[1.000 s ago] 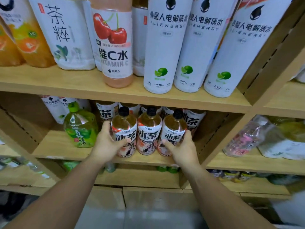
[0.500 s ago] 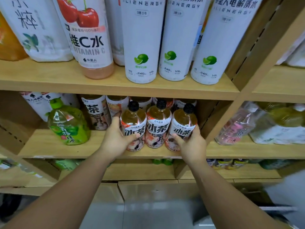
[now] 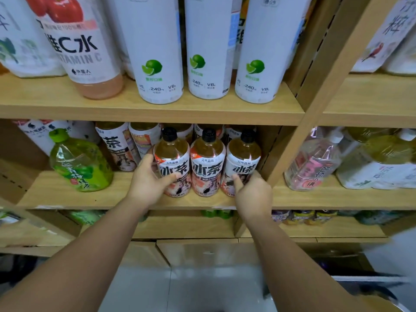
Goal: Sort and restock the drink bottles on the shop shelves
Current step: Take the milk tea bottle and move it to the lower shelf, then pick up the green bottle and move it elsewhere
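Three small amber tea bottles with black caps stand side by side at the front of the middle wooden shelf (image 3: 67,194). My left hand (image 3: 148,183) wraps the left tea bottle (image 3: 172,163), thumb across its label. The middle tea bottle (image 3: 207,163) stands between the hands, untouched as far as I can see. My right hand (image 3: 253,192) presses on the lower part of the right tea bottle (image 3: 244,161), thumb on its label. More bottles of the same kind stand behind them, mostly hidden.
A green tea bottle (image 3: 78,163) leans at the left of the same shelf. Tall white lime bottles (image 3: 157,52) and a vitamin C bottle (image 3: 78,48) fill the shelf above. A slanted wooden divider (image 3: 315,91) rises right of the tea bottles, a pink-labelled bottle (image 3: 313,163) beyond it.
Both hands have slid the three tea bottles to the right along the shelf, close to the divider. The view has dropped and moved closer.
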The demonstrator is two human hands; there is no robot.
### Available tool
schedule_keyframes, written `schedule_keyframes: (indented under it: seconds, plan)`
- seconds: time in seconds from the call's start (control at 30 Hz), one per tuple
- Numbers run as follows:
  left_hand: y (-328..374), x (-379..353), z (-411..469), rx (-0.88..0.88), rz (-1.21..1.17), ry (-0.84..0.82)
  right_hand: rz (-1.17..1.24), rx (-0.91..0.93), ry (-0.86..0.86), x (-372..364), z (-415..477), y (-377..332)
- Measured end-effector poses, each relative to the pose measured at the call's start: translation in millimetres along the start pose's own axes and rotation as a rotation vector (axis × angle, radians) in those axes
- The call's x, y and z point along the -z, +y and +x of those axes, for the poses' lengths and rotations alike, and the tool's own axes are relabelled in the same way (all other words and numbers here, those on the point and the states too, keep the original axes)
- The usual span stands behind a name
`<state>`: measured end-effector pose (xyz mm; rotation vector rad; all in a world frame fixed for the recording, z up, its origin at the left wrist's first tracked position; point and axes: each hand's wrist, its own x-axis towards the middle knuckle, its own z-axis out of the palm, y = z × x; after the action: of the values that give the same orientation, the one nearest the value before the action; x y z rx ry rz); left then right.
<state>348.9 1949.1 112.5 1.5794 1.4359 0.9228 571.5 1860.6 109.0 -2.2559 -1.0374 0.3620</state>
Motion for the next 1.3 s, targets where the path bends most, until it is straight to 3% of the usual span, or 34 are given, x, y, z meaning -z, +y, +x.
schedule_keyframes:
  seconds: [0.13,0.33,0.5,0.73,0.83,1.07,1.17,1.3]
  plan:
    - [3.8,-2.7,3.8,0.088,-0.059,0.001,0.104,0.029,0.054,-4.3,0.5,7.3]
    - [-4.8,-10.4,-5.9,0.054,-0.085,0.023,0.286,0.06,-0.014,-13.3,-16.2,24.0]
    - [-23.0,-15.8,-42.0,0.151,-0.023,0.115,0.604,-0.1,-0.121,-20.4,-37.6,33.4]
    - [-56.9,40.1,-67.4,0.209,0.038,0.158,0.645,0.063,-0.52,-38.6,-43.4,-0.7]
    - [-71.9,79.1,-65.1,0.205,0.007,0.216,0.662,0.064,-0.461,-47.1,-44.9,-25.1]
    - [-108.3,168.8,-34.5,0.103,0.005,0.38,0.605,-0.079,-0.014,-89.1,-93.1,-79.3]
    - [-117.0,200.1,-9.4,0.048,-0.021,0.357,0.548,0.048,-0.033,-109.8,-115.3,-122.1]
    - [-121.5,228.6,23.8,0.016,0.035,0.111,0.494,0.195,-0.133,-139.0,-127.0,-179.4]
